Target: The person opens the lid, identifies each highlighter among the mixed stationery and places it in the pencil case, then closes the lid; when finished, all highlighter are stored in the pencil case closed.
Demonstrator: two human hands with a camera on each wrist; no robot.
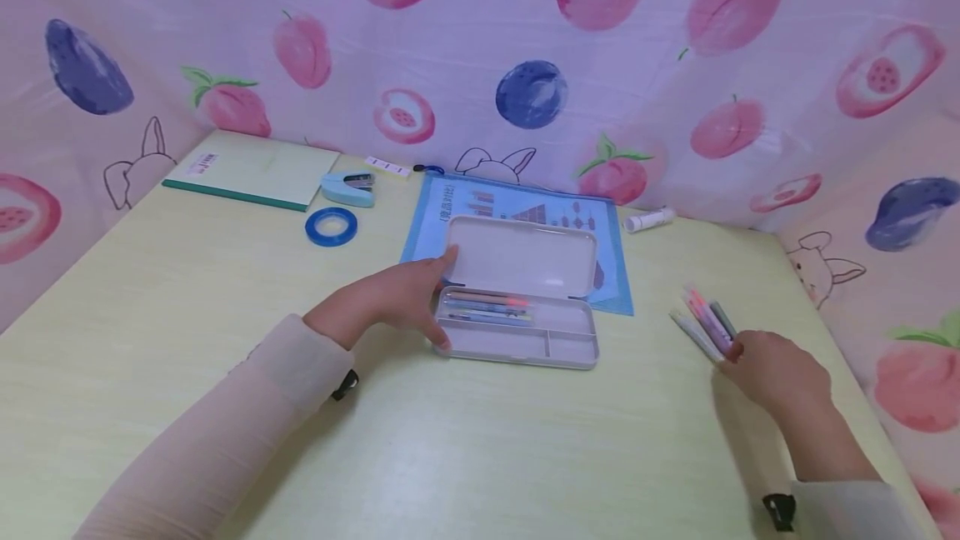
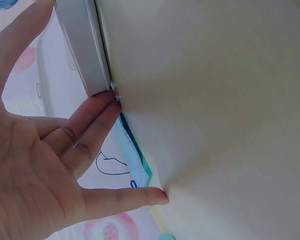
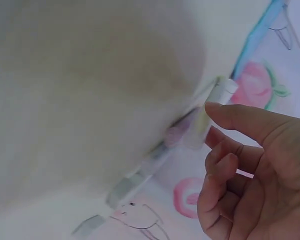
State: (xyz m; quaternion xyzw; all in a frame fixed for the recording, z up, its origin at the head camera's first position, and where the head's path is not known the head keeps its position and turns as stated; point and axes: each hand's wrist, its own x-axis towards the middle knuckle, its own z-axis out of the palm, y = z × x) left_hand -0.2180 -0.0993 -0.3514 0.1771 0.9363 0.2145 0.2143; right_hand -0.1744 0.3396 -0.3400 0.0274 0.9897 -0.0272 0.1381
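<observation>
A pale, lidded pencil case (image 1: 517,348) lies opened on the table, with several pens (image 1: 487,307) in its back compartment. My left hand (image 1: 397,294) rests at the case's left side, thumb at the front corner and a finger by the lid. In the left wrist view its fingers extend along the case's end (image 2: 85,50). At the right, my right hand (image 1: 776,369) holds a fanned bunch of markers (image 1: 705,323) by their near ends; pink, purple, grey and pale ones show. The right wrist view blurs these markers (image 3: 175,135) beside the thumb.
Beneath the lid lies a blue printed folder (image 1: 615,273), with a white glue stick (image 1: 648,219) to its right. A blue tape roll (image 1: 331,227), a light-blue stapler (image 1: 348,188) and a pale notebook (image 1: 255,169) lie at back left. Fruit-patterned cloth (image 1: 465,40) hangs behind the table.
</observation>
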